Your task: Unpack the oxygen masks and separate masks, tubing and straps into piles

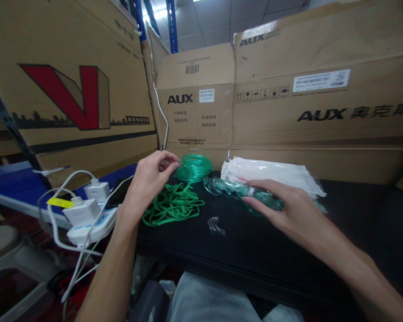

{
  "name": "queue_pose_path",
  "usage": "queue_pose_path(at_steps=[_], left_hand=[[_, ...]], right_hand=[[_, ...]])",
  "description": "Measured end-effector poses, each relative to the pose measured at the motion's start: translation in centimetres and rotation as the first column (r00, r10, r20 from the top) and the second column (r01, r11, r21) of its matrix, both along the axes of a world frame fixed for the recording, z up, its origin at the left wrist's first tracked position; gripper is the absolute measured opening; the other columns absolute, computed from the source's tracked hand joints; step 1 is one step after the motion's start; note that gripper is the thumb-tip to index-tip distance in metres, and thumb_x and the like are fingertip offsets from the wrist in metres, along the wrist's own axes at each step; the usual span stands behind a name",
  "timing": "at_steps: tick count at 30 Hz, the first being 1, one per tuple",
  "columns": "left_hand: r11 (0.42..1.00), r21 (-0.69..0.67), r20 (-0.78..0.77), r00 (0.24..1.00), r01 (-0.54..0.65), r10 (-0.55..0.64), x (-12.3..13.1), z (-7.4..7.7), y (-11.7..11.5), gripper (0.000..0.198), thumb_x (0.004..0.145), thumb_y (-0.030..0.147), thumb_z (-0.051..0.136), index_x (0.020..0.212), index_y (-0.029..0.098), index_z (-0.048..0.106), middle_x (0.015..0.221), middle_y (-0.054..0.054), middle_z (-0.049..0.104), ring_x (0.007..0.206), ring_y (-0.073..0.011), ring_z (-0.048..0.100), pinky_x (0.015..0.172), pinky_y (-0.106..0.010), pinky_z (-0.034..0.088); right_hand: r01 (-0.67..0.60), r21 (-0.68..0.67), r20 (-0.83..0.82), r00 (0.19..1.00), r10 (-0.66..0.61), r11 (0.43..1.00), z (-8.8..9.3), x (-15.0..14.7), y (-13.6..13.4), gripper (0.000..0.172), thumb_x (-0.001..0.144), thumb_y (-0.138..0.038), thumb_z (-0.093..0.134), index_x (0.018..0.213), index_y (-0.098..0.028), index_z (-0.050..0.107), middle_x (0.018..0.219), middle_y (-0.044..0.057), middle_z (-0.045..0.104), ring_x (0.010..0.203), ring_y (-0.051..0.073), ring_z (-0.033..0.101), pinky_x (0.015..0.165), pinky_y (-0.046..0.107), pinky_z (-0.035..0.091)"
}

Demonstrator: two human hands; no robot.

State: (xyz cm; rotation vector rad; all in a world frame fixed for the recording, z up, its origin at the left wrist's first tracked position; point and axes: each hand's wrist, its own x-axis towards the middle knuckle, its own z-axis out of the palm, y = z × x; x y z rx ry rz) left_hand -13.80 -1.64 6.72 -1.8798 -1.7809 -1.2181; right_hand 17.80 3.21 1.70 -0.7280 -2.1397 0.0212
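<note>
My left hand (156,172) is closed in a pinch over the back left of the black tabletop. From its fingertips a thin green strand (190,172) curves down toward a loose heap of flat green elastic straps (174,203). Just behind that heap lies a coil of clear green tubing (195,167). My right hand (282,199) grips a row of nested, clear green-tinted plastic masks (233,188), tilted on their side just above the table. Between the hands, several thin, curved silvery strips (216,225) lie in a small bunch.
White plastic-wrapped packets (272,172) are piled behind my right hand. Large cardboard boxes (195,116) wall off the back and left. A power strip (92,226) with white chargers and cables hangs by the left edge. A grey stool (10,255) stands lower left.
</note>
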Motion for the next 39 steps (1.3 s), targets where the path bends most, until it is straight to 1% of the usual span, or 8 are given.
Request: queue_pose_path(at_steps=[5, 10, 12, 18, 27, 31, 35, 39], left_hand=[[0.995, 0.096, 0.027, 1.0, -0.017, 0.015, 1.2, 0.3, -0.3, 0.027, 0.094, 0.031, 0.058, 0.107, 0.017, 0.077, 0.095, -0.004, 0.074, 0.079, -0.0166, 0.065, 0.078, -0.026, 0.05], [0.992, -0.126, 0.069, 0.997, -0.033, 0.042, 0.9, -0.1, -0.1, 0.033, 0.096, 0.044, 0.055, 0.088, 0.018, 0.074, 0.08, -0.003, 0.075, 0.072, -0.019, 0.066, 0.069, -0.027, 0.049], [0.976, -0.21, 0.193, 0.981, 0.061, -0.019, 0.8, -0.3, 0.2, 0.036, 0.099, 0.049, 0.049, 0.091, 0.019, 0.068, 0.079, -0.003, 0.076, 0.061, -0.0172, 0.065, 0.059, -0.026, 0.048], [0.892, -0.194, 0.705, 0.69, 0.408, -0.162, 1.5, -0.5, 0.7, 0.031, 0.104, 0.054, 0.04, 0.096, 0.024, 0.04, 0.08, -0.004, 0.077, 0.051, -0.0154, 0.069, 0.049, -0.023, 0.053], [0.845, 0.219, 0.773, 0.441, 0.488, -0.456, 3.5, 0.7, -0.3, 0.021, 0.105, 0.043, 0.048, 0.099, 0.024, 0.042, 0.099, -0.004, 0.08, 0.088, -0.0206, 0.079, 0.083, -0.038, 0.065], [0.739, 0.354, 0.688, 0.375, 0.574, -0.621, 5.2, 0.8, -1.1, 0.018, 0.105, 0.04, 0.05, 0.098, 0.024, 0.047, 0.107, -0.005, 0.08, 0.113, -0.0221, 0.073, 0.104, -0.041, 0.057], [0.664, 0.39, 0.635, 0.336, 0.638, -0.696, 7.0, 0.9, -2.2, 0.021, 0.104, 0.042, 0.053, 0.097, 0.023, 0.05, 0.113, -0.006, 0.079, 0.117, -0.0249, 0.072, 0.106, -0.042, 0.055], [0.579, 0.386, 0.596, 0.285, 0.718, -0.751, 8.5, 0.9, -3.0, 0.023, 0.103, 0.043, 0.056, 0.094, 0.021, 0.054, 0.111, -0.007, 0.079, 0.116, -0.0259, 0.072, 0.104, -0.042, 0.055]], right_hand=[[-0.003, -0.05, -0.023, 1.0, 0.002, 0.999, 0.2, -0.1, -0.2, 0.037, 0.096, -0.041, 0.065, 0.124, -0.02, 0.075, 0.128, 0.012, 0.076, 0.118, 0.033, 0.072, 0.108, 0.05, 0.053], [-0.012, -0.08, -0.029, 1.0, 0.009, 0.997, 0.4, -0.1, -0.4, 0.034, 0.095, -0.04, 0.066, 0.122, -0.021, 0.075, 0.126, 0.011, 0.077, 0.117, 0.034, 0.072, 0.107, 0.05, 0.053], [-0.015, -0.077, -0.034, 0.999, 0.012, 0.997, 0.5, -0.1, -0.5, 0.033, 0.095, -0.04, 0.066, 0.121, -0.022, 0.075, 0.126, 0.01, 0.077, 0.116, 0.033, 0.072, 0.106, 0.049, 0.054], [-0.012, -0.072, -0.019, 1.0, 0.01, 0.997, 0.6, -0.2, -0.6, 0.034, 0.097, -0.039, 0.065, 0.124, -0.021, 0.074, 0.126, 0.011, 0.077, 0.117, 0.033, 0.072, 0.105, 0.049, 0.053], [-0.058, -0.206, -0.101, 0.994, 0.038, 0.977, 1.1, -0.3, -1.3, 0.032, 0.095, -0.044, 0.067, 0.116, -0.022, 0.075, 0.121, 0.01, 0.078, 0.114, 0.033, 0.071, 0.104, 0.048, 0.053], [-0.231, -0.371, -0.244, 0.959, 0.145, 0.899, 2.0, -0.2, -2.0, 0.035, 0.093, -0.052, 0.07, 0.111, -0.023, 0.075, 0.116, 0.009, 0.078, 0.109, 0.029, 0.073, 0.097, 0.04, 0.059], [-0.382, -0.483, -0.387, 0.9, 0.199, 0.788, 2.7, -0.4, -3.0, 0.032, 0.091, -0.051, 0.073, 0.108, -0.024, 0.076, 0.112, 0.008, 0.079, 0.108, 0.028, 0.075, 0.093, 0.037, 0.061], [-0.619, -0.562, -0.562, 0.773, 0.296, 0.549, 2.1, -1.8, -4.2, 0.031, 0.093, -0.048, 0.072, 0.113, -0.024, 0.073, 0.143, 0.012, 0.065, 0.11, 0.029, 0.076, 0.101, 0.045, 0.059]])
